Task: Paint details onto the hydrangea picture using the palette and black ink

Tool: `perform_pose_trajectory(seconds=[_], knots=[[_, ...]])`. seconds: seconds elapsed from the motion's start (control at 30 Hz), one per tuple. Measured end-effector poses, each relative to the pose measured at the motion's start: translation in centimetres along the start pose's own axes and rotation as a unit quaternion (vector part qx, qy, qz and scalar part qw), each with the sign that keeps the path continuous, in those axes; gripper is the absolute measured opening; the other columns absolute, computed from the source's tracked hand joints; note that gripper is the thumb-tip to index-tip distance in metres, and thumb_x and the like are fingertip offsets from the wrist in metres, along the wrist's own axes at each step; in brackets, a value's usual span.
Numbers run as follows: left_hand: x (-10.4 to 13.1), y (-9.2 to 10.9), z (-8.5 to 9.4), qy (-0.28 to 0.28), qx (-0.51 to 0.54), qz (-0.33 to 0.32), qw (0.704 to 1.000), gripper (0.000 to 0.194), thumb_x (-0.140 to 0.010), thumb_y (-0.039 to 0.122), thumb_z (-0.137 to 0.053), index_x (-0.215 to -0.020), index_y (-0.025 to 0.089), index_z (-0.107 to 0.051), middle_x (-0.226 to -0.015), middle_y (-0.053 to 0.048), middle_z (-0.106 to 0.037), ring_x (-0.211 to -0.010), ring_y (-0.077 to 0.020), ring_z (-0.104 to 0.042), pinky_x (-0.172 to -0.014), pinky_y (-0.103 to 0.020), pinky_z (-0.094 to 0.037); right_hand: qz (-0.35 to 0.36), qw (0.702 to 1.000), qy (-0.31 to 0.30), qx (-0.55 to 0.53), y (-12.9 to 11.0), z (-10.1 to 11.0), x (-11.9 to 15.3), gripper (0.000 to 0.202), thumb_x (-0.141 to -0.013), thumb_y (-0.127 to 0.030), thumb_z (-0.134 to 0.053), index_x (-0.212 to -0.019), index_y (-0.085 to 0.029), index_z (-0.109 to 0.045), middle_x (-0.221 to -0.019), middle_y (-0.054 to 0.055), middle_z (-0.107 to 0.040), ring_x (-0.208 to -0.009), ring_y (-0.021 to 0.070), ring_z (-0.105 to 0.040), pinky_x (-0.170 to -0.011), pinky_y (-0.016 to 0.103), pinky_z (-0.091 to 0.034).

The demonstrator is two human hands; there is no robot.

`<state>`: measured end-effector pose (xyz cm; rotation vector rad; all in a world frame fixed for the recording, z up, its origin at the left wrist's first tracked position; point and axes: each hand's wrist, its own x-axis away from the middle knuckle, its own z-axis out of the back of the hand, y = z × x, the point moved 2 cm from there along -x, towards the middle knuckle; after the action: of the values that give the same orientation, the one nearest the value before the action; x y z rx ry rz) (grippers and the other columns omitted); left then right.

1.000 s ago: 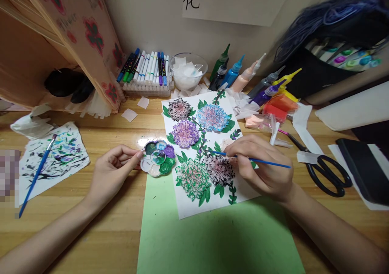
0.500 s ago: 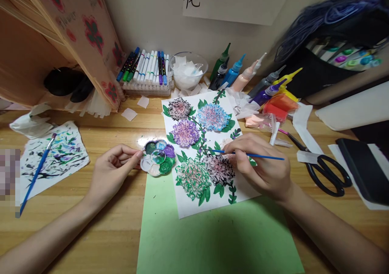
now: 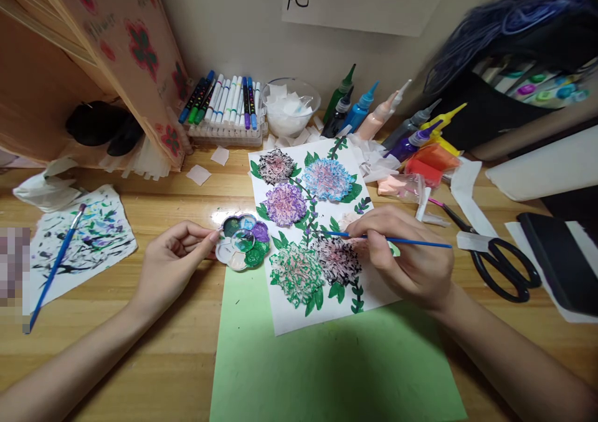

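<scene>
My left hand (image 3: pixel 184 257) pinches the rim of a flower-shaped paint palette (image 3: pixel 237 258), whose wells hold green, purple, blue and pale paint. Between the thumb and fingers of my right hand (image 3: pixel 406 257) is a thin blue paintbrush (image 3: pixel 420 243). Its tip points left and lies at the painted stem, just above a black-edged flower. The white sheet (image 3: pixel 289 322) under it carries several textured flowers in black, purple, blue and green, with painted green leaves. My right hand covers part of the sheet's right side. Beneath the sheet lies green paper (image 3: pixel 327 372).
At the left, another paintbrush (image 3: pixel 56 269) lies on a paint-smeared tissue (image 3: pixel 105 241). Markers (image 3: pixel 228 101), a glass bowl (image 3: pixel 290 107) of paper pieces and paint bottles (image 3: pixel 359 110) line the back. Black-handled scissors (image 3: pixel 504 269) and a black case (image 3: pixel 558 260) lie at the right.
My right hand has shifted slightly to the right with the paintbrush, whose tip stays near the stem. The left hand and palette have not visibly moved.
</scene>
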<state>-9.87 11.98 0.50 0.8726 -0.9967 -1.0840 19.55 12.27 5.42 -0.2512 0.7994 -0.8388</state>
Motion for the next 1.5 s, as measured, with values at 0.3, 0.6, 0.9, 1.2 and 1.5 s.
perform_pose_trajectory(seconds=[0.3,0.6,0.9,1.2,1.5], knots=[[-0.1,0.0,0.0,-0.005,0.012,-0.001,1.0,0.024,-0.067,0.04,-0.074,-0.071,0.019,-0.063,-0.064,0.001,-0.067,-0.059,-0.0107,-0.062,-0.06,-0.018,-0.051,0.004,1.0,-0.006,0.001,0.0,-0.1,0.0,0.015,-0.082,-0.007,-0.046,-0.083,-0.017,-0.057,-0.069,0.004,-0.061,-0.068,0.0146,-0.057,-0.062,0.028,-0.047],[0.0,0.0,-0.1,-0.006,0.019,0.001,1.0,0.023,-0.067,0.039,-0.074,-0.071,0.019,-0.063,-0.065,0.001,-0.067,-0.059,-0.0099,-0.062,-0.06,-0.017,-0.051,0.002,1.0,-0.004,0.006,0.0,0.1,-0.1,0.015,-0.082,-0.007,-0.046,-0.083,-0.018,-0.057,-0.07,0.004,-0.061,-0.069,0.0153,-0.057,-0.062,0.029,-0.047],[0.0,-0.2,0.1,-0.009,0.021,-0.005,1.0,0.022,-0.069,0.038,-0.073,-0.073,0.019,-0.063,-0.067,0.001,-0.067,-0.06,-0.01,-0.062,-0.06,-0.018,-0.051,-0.015,1.0,0.006,0.015,0.4,0.2,0.0,0.015,-0.084,-0.009,-0.045,-0.083,-0.019,-0.057,-0.072,0.002,-0.062,-0.071,0.0147,-0.058,-0.064,0.029,-0.046],[0.0,-0.2,0.0,-0.015,0.029,-0.015,0.999,0.02,-0.071,0.036,-0.071,-0.075,0.018,-0.063,-0.067,0.001,-0.067,-0.06,-0.0098,-0.062,-0.06,-0.019,-0.052,-0.021,0.999,0.045,0.004,0.1,0.7,-0.1,0.019,-0.086,-0.011,-0.044,-0.086,-0.022,-0.059,-0.076,0.002,-0.064,-0.075,0.0165,-0.06,-0.069,0.032,-0.047],[0.2,-0.5,-0.2,-0.022,0.07,-0.006,0.997,0.024,-0.072,0.037,-0.07,-0.074,0.016,-0.06,-0.066,0.001,-0.066,-0.059,-0.0104,-0.062,-0.057,-0.021,-0.05,0.022,0.995,-0.026,-0.094,-3.6,-1.4,-1.7,0.019,-0.087,-0.014,-0.046,-0.098,-0.02,-0.061,-0.085,0.004,-0.068,-0.081,0.0159,-0.061,-0.072,0.031,-0.049]])
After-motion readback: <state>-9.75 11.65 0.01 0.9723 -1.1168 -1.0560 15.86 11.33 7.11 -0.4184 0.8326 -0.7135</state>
